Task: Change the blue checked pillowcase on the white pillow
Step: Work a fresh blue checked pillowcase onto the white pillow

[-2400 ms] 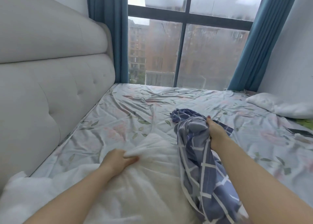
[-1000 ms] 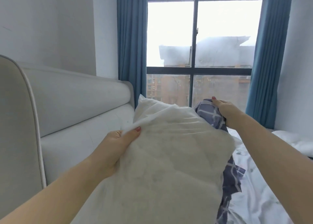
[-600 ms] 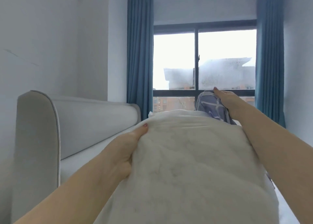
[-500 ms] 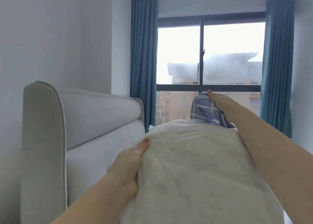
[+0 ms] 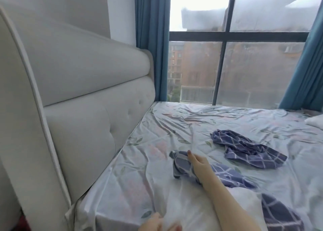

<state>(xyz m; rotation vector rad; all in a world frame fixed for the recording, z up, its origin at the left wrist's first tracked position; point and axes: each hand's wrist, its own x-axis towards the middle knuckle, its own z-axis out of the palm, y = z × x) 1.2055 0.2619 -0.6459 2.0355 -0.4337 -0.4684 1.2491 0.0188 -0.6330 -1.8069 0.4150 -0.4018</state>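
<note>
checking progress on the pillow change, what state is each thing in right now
right hand, grips the blue checked pillowcase's end
blue checked pillowcase, bunched, trailing back under the arm
left hand, pinches the white pillow at the frame's bottom edge
white pillow, on the bed, blurred, bare where it shows
second blue checked cloth, crumpled loose on the sheet
floral sheet, wrinkled
curtains, drawn aside

The right hand [image 5: 198, 167] has a thumb nail [image 5: 189, 153] painted dull red. Its forearm [image 5: 244, 204] is bare. The left hand [image 5: 157, 223], half cut off by the frame's edge, is bare too.
</note>
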